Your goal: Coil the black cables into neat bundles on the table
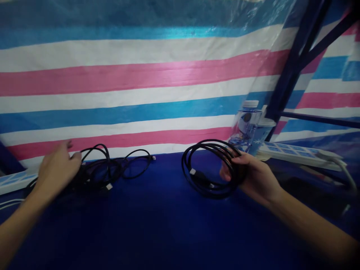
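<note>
Left hand [60, 165]: blurred, thumb and fingers parted, at nine o'clock of the cables [95, 183]; contact unclear
Coil [201, 178]: toward four o'clock in view
Bottle [245, 125]: one o'clock from the coil
Right hand [257, 174]: curled round the coil's three-o'clock edge

Hands: two, left hand [57, 165] and right hand [254, 178]. Coiled black cable [201, 178]: one. Heap of black cables [109, 168]: one, cables within uncountable. Power strips: two, left strip [17, 182], right strip [294, 150]. Capped plastic bottle [246, 123]: one.
</note>
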The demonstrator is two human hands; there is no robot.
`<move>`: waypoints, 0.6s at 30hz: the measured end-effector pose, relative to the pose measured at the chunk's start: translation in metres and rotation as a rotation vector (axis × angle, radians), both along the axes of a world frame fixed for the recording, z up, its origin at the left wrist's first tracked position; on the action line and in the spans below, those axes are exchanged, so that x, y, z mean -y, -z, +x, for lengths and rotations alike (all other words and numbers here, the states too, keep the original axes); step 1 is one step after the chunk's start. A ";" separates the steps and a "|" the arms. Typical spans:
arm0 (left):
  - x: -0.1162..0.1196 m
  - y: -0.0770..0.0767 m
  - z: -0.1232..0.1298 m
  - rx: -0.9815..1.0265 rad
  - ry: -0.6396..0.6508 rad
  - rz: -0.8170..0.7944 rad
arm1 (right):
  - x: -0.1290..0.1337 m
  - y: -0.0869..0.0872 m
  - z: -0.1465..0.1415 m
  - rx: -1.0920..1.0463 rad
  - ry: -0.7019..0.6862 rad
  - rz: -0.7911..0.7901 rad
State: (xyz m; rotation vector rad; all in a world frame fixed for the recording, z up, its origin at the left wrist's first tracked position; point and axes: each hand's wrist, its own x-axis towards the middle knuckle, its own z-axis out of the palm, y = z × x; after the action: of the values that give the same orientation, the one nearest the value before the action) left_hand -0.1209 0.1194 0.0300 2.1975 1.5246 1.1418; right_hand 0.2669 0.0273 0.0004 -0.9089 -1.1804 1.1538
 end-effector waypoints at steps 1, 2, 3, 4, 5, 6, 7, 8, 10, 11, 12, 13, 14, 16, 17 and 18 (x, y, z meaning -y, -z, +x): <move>0.008 0.004 0.015 0.036 -0.032 -0.007 | 0.001 0.001 -0.003 -0.023 -0.023 -0.014; 0.018 0.009 0.036 0.068 -0.059 -0.026 | 0.001 0.002 -0.008 -0.037 -0.044 -0.032; 0.030 0.016 0.061 0.092 -0.038 -0.072 | 0.002 0.003 -0.013 -0.046 -0.064 -0.054; 0.040 0.024 0.087 0.106 0.126 -0.167 | 0.003 0.004 -0.019 -0.049 -0.086 -0.079; 0.048 0.034 0.111 0.139 0.323 -0.232 | 0.003 0.006 -0.024 -0.048 -0.111 -0.110; 0.053 0.044 0.133 0.192 0.461 -0.322 | 0.004 0.007 -0.029 -0.046 -0.138 -0.146; 0.055 0.054 0.149 0.274 0.471 -0.367 | 0.004 0.008 -0.033 -0.040 -0.164 -0.178; 0.053 0.061 0.160 0.301 0.441 -0.406 | 0.003 0.009 -0.035 -0.025 -0.183 -0.201; 0.045 0.069 0.167 0.285 0.359 -0.467 | 0.001 0.011 -0.035 0.036 -0.159 -0.217; 0.039 0.069 0.164 0.253 0.345 -0.508 | -0.001 0.012 -0.032 0.084 -0.127 -0.223; 0.034 0.066 0.159 0.220 0.349 -0.544 | -0.003 0.013 -0.028 0.139 -0.090 -0.226; 0.029 0.062 0.152 0.202 0.352 -0.572 | -0.006 0.014 -0.023 0.196 -0.056 -0.232; 0.025 0.055 0.144 0.207 0.342 -0.589 | -0.010 0.016 -0.018 0.249 -0.024 -0.238; 0.018 0.038 0.127 0.285 0.277 -0.576 | -0.017 0.019 -0.005 0.344 0.041 -0.233; 0.014 0.029 0.117 0.353 0.242 -0.560 | -0.020 0.021 0.002 0.405 0.082 -0.214; 0.010 0.018 0.106 0.422 0.231 -0.537 | -0.023 0.021 0.008 0.482 0.137 -0.182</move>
State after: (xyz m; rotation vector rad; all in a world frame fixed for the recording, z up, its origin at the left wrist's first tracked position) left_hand -0.0144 0.1097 0.0115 1.6012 1.1842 0.9113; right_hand 0.2745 0.0504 -0.0205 -1.4416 -1.3823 0.9678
